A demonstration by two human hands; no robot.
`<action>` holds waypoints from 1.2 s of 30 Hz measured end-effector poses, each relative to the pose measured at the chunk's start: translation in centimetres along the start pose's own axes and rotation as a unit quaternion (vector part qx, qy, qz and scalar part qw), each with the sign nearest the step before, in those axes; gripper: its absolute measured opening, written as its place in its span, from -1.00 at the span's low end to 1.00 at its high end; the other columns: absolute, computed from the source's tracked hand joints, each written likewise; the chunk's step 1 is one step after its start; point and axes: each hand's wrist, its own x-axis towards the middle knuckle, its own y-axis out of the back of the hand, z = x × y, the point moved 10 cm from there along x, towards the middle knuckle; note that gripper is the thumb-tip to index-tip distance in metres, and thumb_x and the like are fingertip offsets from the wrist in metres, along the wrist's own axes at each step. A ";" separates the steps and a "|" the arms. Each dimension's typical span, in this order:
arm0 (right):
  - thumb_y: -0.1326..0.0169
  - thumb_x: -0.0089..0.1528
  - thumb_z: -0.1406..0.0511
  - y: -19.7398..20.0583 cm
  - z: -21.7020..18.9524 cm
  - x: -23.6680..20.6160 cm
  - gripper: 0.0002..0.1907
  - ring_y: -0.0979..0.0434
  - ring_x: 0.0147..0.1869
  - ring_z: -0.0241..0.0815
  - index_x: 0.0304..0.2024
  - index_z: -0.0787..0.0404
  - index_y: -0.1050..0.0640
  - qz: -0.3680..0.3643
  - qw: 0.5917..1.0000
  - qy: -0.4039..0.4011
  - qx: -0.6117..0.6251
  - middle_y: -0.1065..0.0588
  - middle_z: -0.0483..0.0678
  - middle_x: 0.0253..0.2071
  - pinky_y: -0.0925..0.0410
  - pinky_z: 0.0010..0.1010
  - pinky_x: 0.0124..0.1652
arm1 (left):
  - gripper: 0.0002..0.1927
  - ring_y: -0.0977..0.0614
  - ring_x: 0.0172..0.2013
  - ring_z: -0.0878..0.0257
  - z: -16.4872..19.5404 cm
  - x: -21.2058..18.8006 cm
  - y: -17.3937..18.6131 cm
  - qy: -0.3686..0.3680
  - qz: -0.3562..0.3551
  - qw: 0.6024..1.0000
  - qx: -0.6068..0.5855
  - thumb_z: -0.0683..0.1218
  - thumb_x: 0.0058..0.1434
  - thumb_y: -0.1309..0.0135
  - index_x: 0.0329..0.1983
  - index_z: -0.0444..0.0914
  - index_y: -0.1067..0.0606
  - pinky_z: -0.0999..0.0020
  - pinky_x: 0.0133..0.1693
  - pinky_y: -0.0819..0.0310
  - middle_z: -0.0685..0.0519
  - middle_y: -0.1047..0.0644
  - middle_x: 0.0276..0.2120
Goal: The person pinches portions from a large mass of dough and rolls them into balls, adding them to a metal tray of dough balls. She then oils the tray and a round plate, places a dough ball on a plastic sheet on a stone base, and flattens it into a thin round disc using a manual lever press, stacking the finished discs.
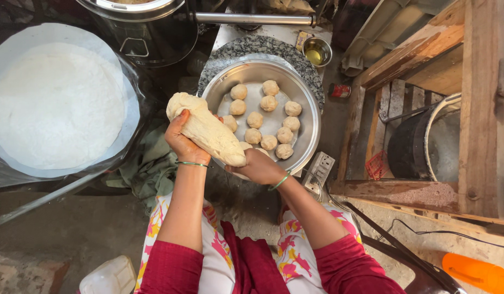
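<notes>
Your left hand (182, 142) grips the dough log (207, 129) at its nine o'clock end. Keep it level while your right hand (257, 166) closes round the tip, over the steel tray (309, 117) at six o'clock, pinching cleanly beside the dough balls (263, 120).

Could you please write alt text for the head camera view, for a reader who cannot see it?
Seen from above, a seated person's left hand and right hand hold a long lump of dough over a round metal tray of small dough balls. A stack of thin white flatbreads lies to the left, a small bowl of oil beyond the tray.
</notes>
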 end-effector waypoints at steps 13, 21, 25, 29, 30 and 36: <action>-0.09 0.22 0.05 3.2 5.5 -1.0 -0.64 -0.56 -0.30 -0.38 -0.16 0.17 -0.62 0.002 0.880 -0.021 0.474 -0.60 -0.16 -0.29 -0.40 -0.55 -0.36 | -0.55 -0.63 -0.20 -0.10 1.5 0.3 0.5 -0.022 0.027 0.999 -0.020 0.03 0.15 -0.13 0.02 -0.33 -0.46 -0.14 -0.08 -0.56 -0.14 -0.56 -0.20; 0.03 0.40 0.32 6.5 8.9 0.2 -0.87 -0.47 -0.38 -0.22 -0.22 0.22 -0.49 0.148 0.757 -0.033 0.636 -0.48 -0.06 -0.39 -0.33 -0.48 -0.46 | -0.57 -0.63 -0.15 -0.12 1.8 0.6 1.5 -0.048 0.052 0.997 -0.008 -0.03 0.16 -0.11 0.05 -0.33 -0.46 -0.11 -0.08 -0.59 -0.14 -0.56 -0.13; 0.05 0.19 0.38 10.4 7.4 -1.2 -0.53 -0.49 -0.26 -0.22 0.13 0.03 -0.59 0.173 0.736 0.007 0.655 -0.41 -0.09 -0.36 -0.44 -0.50 -0.31 | -0.58 -0.63 -0.17 -0.13 2.2 0.6 1.6 -0.055 0.057 0.997 -0.002 -0.02 0.16 -0.10 0.04 -0.31 -0.45 -0.11 -0.10 -0.59 -0.13 -0.56 -0.14; 0.03 0.27 0.37 11.6 10.5 -2.0 -0.75 -0.49 -0.17 -0.28 -0.01 0.12 -0.56 0.225 0.711 -0.052 0.664 -0.53 -0.15 -0.12 -0.32 -0.61 -0.38 | -0.58 -0.64 -0.17 -0.12 2.0 0.6 1.4 -0.058 0.049 0.997 0.001 -0.03 0.15 -0.10 0.04 -0.31 -0.45 -0.11 -0.08 -0.59 -0.13 -0.56 -0.14; 0.00 0.32 0.33 11.6 11.0 -1.7 -0.81 -0.45 -0.23 -0.30 -0.04 0.12 -0.57 0.214 0.686 -0.032 0.694 -0.48 -0.16 -0.21 -0.29 -0.61 -0.40 | -0.59 -0.64 -0.16 -0.12 1.9 0.5 1.3 -0.059 0.046 0.997 0.002 -0.03 0.15 -0.10 0.04 -0.31 -0.45 -0.10 -0.08 -0.58 -0.13 -0.56 -0.13; -0.18 0.39 -0.02 13.4 11.9 -1.1 -0.43 -0.41 -0.54 -0.20 -0.60 0.05 -0.35 0.207 0.658 0.091 0.718 -0.35 -0.13 -0.63 -0.24 -0.41 -0.63 | -0.58 -0.64 -0.17 -0.12 1.2 0.4 1.3 -0.053 0.057 0.997 0.020 -0.02 0.15 -0.07 0.04 -0.32 -0.46 -0.10 -0.08 -0.59 -0.13 -0.57 -0.14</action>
